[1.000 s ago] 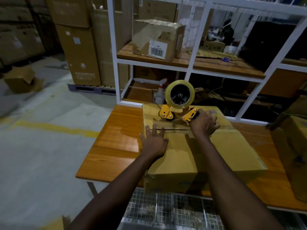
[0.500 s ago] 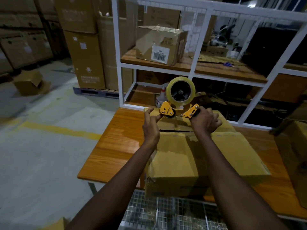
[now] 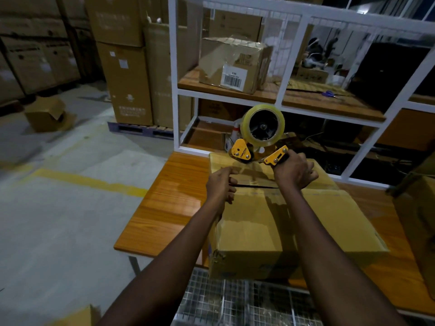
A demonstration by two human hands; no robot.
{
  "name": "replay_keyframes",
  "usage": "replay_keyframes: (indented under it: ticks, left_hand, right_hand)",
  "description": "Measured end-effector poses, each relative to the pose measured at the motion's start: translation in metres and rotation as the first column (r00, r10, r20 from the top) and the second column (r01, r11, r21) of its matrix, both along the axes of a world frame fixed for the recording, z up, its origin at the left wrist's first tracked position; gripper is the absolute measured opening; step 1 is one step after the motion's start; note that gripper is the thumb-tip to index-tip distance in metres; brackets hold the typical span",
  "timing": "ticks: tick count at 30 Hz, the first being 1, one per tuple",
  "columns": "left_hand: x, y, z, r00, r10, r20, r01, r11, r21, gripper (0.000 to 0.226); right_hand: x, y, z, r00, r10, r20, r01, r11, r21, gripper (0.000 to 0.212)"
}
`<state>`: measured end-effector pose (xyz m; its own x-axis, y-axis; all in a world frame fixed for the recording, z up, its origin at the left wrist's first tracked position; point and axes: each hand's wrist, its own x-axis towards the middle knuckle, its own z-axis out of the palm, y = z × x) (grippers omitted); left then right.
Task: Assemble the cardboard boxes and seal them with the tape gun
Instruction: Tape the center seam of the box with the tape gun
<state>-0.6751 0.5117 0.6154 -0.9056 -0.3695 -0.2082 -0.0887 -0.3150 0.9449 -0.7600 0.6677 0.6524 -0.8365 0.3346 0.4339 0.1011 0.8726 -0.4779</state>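
On the wooden desk (image 3: 164, 208) sits a cardboard box (image 3: 270, 222), its top flaps meeting at a dark seam. The left hand (image 3: 220, 187) hovers over the box's far left corner, fingers pinched together — whether it holds the tape end I cannot tell. The right hand (image 3: 293, 171) is clenched around the tape gun (image 3: 257, 140) — held just above the seam.

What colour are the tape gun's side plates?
Yellow-orange, with a clear tape roll above; the tape gun shows in the head view.
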Motion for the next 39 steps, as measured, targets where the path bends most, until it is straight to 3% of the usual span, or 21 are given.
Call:
replay_keyframes:
  ticks: [4,7,12,16,22,27,36,39]
  left_hand:
    - [-0.002,0.0,0.016,0.947,-0.271,0.173,0.244,0.956,0.163,0.054]
    - [-0.002,0.0,0.021,0.898,-0.408,0.165,0.342,0.883,0.322,0.055]
    - [-0.001,0.001,0.027,0.935,-0.336,0.115,0.248,0.85,0.465,0.023]
    - [-0.001,0.002,0.024,0.951,-0.287,0.115,0.203,0.86,0.467,0.028]
    - [0.001,-0.001,0.018,0.978,-0.187,0.087,0.166,0.965,0.205,0.025]
    - [0.013,-0.026,0.01,0.983,-0.162,0.091,0.165,0.986,-0.022,0.028]
    - [0.01,-0.085,-0.02,0.982,-0.153,0.111,0.186,0.88,-0.436,0.029]
    - [0.001,-0.09,-0.028,0.987,-0.131,0.098,0.163,0.848,-0.505,0.028]
  right_hand:
    - [0.005,-0.002,0.004,1.0,0.013,-0.015,-0.013,1.0,-0.009,0.018]
    - [0.006,-0.001,0.007,1.0,0.004,0.0,-0.004,1.0,-0.005,0.016]
    - [0.009,0.001,0.007,1.0,0.002,-0.009,-0.002,1.0,0.022,0.015]
    - [0.012,0.003,0.004,1.0,0.013,-0.015,-0.013,1.0,0.008,0.016]
    - [0.011,0.006,-0.002,0.999,0.032,-0.005,-0.032,0.999,0.0,0.014]
    - [0.011,0.01,-0.016,0.997,0.067,-0.032,-0.067,0.998,0.006,0.006]
    - [0.003,-0.005,-0.048,0.993,0.106,-0.046,-0.104,0.994,0.031,0.01]
    - [0.0,-0.009,-0.053,0.995,0.081,-0.06,-0.078,0.996,0.04,0.009]
